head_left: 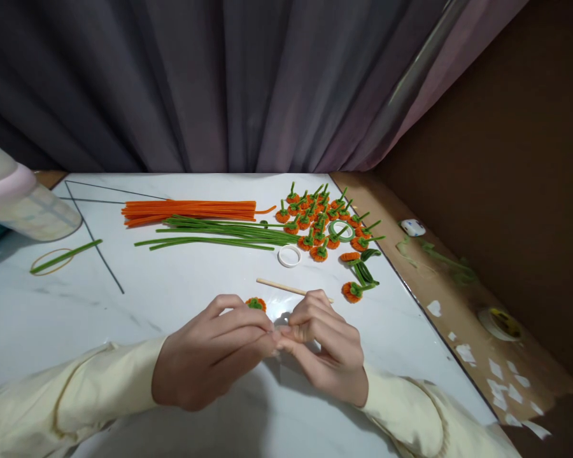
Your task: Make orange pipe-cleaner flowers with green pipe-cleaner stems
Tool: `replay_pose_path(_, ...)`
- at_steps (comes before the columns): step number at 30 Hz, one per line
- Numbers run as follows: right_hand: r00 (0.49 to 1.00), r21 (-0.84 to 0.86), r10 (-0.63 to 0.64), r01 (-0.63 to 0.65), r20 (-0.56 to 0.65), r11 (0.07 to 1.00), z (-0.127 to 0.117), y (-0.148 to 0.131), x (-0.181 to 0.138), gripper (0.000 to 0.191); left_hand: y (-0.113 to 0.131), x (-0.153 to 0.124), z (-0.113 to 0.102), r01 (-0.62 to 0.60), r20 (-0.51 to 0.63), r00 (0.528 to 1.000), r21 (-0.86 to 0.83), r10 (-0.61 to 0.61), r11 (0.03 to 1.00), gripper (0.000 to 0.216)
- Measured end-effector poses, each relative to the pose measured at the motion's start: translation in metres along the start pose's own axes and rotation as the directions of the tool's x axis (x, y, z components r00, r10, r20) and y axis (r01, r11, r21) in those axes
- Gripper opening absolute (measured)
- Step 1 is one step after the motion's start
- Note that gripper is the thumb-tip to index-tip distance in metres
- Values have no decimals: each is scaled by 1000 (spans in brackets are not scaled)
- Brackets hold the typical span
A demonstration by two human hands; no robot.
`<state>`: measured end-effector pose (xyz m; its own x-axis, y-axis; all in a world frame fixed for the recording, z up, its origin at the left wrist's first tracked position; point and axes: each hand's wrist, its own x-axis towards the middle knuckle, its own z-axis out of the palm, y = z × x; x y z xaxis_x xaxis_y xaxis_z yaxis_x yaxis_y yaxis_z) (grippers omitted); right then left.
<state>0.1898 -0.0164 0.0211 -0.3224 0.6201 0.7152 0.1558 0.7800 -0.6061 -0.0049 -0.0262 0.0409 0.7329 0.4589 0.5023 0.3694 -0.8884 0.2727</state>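
Sleeves (119,381): cream, nearest to us, slanting in from the lower left and lower right corners of the frame.
Left hand (214,356): just left of lower centre, its back turned to us, long fingers reaching rightward, the index finger arched above the others.
Right hand (325,346): just right of lower centre, knuckles raised, fingers curled inward, thumb stretched toward the opposite fingertips.
Grip: both sets of fingertips meet in a pinching pose at lower centre; whatever lies between them is hidden, so we cannot tell what either hand grasps.
Orange-and-green piece (256,304): just beyond the left hand's fingers, below the middle of the frame, partly covered; we cannot tell whether it is held or rests on the white tabletop (195,280).
Wooden stick (279,285): slanting above the hands, passing behind the right hand's knuckles.
Stemmed orange pieces (319,253): clustered right of centre, around a green tape roll (351,235); we see a white ring (281,260) just left of them.
Fuzzy stems: an orange bundle (191,211) above centre, with green stems (219,232) just below it.
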Motion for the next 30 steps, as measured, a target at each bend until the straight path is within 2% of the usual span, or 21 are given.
replay_pose_path(8, 992, 75, 118, -122, 48, 990, 0, 0, 2, 19, -2, -4, 4, 28, -16, 999, -30, -28, 999, 22)
replay_pose_path(21, 988, 120, 145, -151, 59, 981, 0, 0, 2, 21, 4, 4, 7, 34, -153, 987, -80, -46, 996, 25)
replay_pose_path(23, 985, 106, 157, -163, 68, 981, 1, 1, 2, 21, 3, 5, 6, 55, -110, 992, -76, -63, 996, 26)
replay_pose_path(27, 974, 84, 198, -208, 108, 975, 1, 2, 0, 27, 1, 10, 3, 128, 56, 991, -99, -123, 987, 21)
replay_pose_path(30, 955, 99, 254, -270, 153, 958, 2, 2, 0, 36, 0, 11, 3, 122, 79, 990, -122, -113, 985, 21)
